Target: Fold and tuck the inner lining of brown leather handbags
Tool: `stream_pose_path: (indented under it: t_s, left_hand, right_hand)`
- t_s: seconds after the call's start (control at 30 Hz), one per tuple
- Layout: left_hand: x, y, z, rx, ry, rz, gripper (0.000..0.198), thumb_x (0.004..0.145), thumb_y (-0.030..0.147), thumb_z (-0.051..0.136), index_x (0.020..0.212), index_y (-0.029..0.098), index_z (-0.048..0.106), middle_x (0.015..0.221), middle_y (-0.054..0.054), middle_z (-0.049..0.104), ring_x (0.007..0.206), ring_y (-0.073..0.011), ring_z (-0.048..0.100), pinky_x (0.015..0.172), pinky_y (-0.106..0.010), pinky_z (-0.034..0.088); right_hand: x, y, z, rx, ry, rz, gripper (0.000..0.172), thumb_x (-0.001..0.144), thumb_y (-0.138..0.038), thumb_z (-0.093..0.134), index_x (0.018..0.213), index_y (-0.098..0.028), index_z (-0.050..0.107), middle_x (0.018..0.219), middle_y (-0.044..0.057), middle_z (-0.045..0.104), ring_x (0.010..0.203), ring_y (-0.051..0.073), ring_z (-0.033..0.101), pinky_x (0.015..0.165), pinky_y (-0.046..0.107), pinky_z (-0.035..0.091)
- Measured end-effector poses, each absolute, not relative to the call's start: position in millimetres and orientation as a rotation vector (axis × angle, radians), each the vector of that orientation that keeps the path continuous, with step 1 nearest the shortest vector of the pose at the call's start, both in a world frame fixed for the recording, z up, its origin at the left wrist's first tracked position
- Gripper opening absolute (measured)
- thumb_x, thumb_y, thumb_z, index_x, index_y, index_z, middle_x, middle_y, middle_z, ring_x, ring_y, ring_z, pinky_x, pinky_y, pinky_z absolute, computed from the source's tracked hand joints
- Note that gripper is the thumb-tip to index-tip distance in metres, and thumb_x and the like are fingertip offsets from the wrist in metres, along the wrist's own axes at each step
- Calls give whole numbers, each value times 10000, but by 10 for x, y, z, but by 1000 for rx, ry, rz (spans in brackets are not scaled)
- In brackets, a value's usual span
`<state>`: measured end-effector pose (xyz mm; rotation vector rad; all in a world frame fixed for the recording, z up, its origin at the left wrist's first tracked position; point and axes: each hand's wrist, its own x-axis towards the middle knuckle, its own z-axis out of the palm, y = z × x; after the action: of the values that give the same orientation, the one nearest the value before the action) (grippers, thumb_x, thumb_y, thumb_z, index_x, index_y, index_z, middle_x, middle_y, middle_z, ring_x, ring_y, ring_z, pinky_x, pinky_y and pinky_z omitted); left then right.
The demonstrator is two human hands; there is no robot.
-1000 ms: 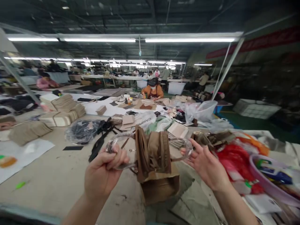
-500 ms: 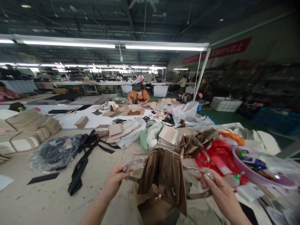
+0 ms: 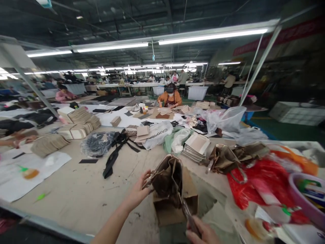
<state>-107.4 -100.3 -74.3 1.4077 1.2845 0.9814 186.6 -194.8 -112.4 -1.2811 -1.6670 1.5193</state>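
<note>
A brown handbag point(image 3: 166, 179) stands open-topped on the table in front of me, its folded lining showing inside. At its left side, my left hand point(image 3: 139, 189) has its fingers closed around the plastic-wrapped handle near the rim. My right hand point(image 3: 201, 232), low and near the frame's bottom edge, grips the other plastic-wrapped handle point(image 3: 189, 215), which is pulled down toward me. Stiff tan-brown panels point(image 3: 190, 189) show beside and below the bag's mouth. Grey-green sheet material point(image 3: 214, 206) lies on the table to its right.
More brown bags point(image 3: 225, 157) lie to the right, beside red plastic point(image 3: 256, 176) and a purple basin point(image 3: 296, 196). Stacked panels point(image 3: 196, 145), black straps point(image 3: 113, 159) and a plastic-wrapped bundle point(image 3: 98, 144) lie beyond. A co-worker point(image 3: 170, 96) sits across the table.
The view has swung left. The handles, earlier held apart on both sides, have changed: the right one is now drawn down toward me, and the bag has turned.
</note>
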Motion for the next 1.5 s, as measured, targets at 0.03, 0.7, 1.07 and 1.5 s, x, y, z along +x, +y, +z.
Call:
stream_pose_path:
  t_s: [0.03, 0.7, 1.07, 1.5]
  left_hand:
    - [-993, -1043, -702, 1498, 1320, 962, 671, 693, 165, 538, 1338, 228, 362, 1372, -95, 435, 1271, -235, 404, 1050, -408, 346]
    - [-423, -993, -578, 1834, 1913, 827, 643, 737, 382, 652, 1326, 220, 453, 1365, -106, 454, 1240, -280, 432, 1055, -428, 333]
    - [-539, -887, -576, 1930, 1785, 750, 586, 811, 363, 576, 1354, 219, 410, 1305, -81, 531, 1178, -256, 503, 1011, -408, 397]
    - [-722, -935, -565, 1953, 1671, 803, 764, 729, 516, 635, 1377, 204, 376, 1421, -125, 392, 1291, -306, 373, 1070, -473, 335]
  right_hand:
    - [1856, -1920, -1118, -1250, -1604, 1541, 236, 776, -437, 528, 795, -203, 506, 652, -18, 535, 624, 139, 501, 594, 230, 402]
    - [2207, -1712, -1254, -1146, -1426, 1647, 407, 697, -562, 612, 828, -177, 592, 676, -15, 514, 639, 141, 486, 597, 243, 403]
    - [2255, -1623, -987, -1145, -1761, 1525, 359, 842, -493, 467, 909, -167, 602, 829, 43, 628, 805, 192, 582, 717, 275, 469]
    - [1936, -1101, -225, -1148, -2011, 668, 316, 770, -375, 627, 1074, -288, 627, 958, 63, 655, 766, 211, 624, 693, 317, 529]
